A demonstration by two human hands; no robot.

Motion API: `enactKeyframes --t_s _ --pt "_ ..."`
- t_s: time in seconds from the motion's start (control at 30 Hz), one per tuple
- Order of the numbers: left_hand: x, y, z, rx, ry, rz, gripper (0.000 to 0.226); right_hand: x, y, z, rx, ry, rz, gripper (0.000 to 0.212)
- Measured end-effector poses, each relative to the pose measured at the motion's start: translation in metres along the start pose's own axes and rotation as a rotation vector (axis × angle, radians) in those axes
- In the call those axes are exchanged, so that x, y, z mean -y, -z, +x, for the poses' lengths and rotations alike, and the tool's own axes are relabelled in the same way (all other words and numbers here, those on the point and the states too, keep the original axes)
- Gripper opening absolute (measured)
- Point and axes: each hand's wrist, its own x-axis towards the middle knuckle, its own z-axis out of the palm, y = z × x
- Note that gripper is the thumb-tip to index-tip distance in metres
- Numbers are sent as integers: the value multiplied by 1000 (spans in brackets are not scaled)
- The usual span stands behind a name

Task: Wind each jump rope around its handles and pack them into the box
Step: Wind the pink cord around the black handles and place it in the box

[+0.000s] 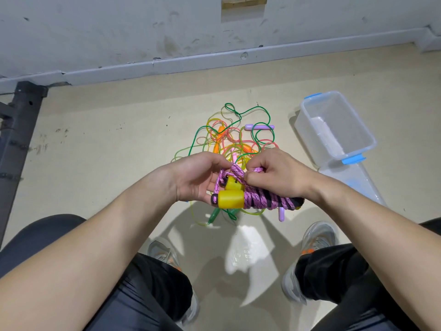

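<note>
A black metal frame stands at far left. Above the beige floor, a seated person's left hand cups the yellow handles of a pink braided jump rope, thumb apparently pinning a strand. The right hand has its fingers curled tight, pinching a loop over the wound coils. A tangle of jump ropes lies on the floor beyond. At right sits a clear storage box, holding no ropes, beside its lid.
</note>
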Motion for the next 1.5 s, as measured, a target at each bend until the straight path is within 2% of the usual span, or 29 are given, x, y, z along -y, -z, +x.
enactKeyframes --t_s 0.17,0.37,0.47,0.6,0.7,0.83,0.97,1.07,1.13,1.33,1.43,1.5 --pt "3 -6 -1 -33 -65 52 18 -2 -1 2 13 -96 38 31" --pt "6 -19 -1 -216 -294 186 14 -4 -5 5 -7 -161 -44 33" --pt "11 -22 3 -367 -369 319 15 -7 -8 6 -38 -181 -75 35" --pt "19 -29 6 -605 -494 650 24 -9 -12 6 -100 -186 -55 42" --pt "21 -33 8 -693 -579 726 20 -9 -17 6 -119 -185 -61 46" --pt "25 -32 13 -634 -660 664 9 -12 -23 7 -198 -209 -81 49" --pt "21 -33 11 -459 -602 323 4 -15 -26 5 -202 -215 -95 48" --pt "11 -28 5 -406 -532 144 21 -14 -25 2 -186 -189 -126 47" --pt "8 -25 2 -352 -522 108 24 -12 -24 1 -193 -192 -138 47" --pt "12 -21 6 -494 -670 317 17 -19 -33 0 -267 -176 -129 38" --pt "9 -23 3 -571 -787 472 18 -25 -37 1 -294 -230 22 26" --pt "6 -24 0 -581 -894 582 19 -28 -37 3 -275 -234 103 35"
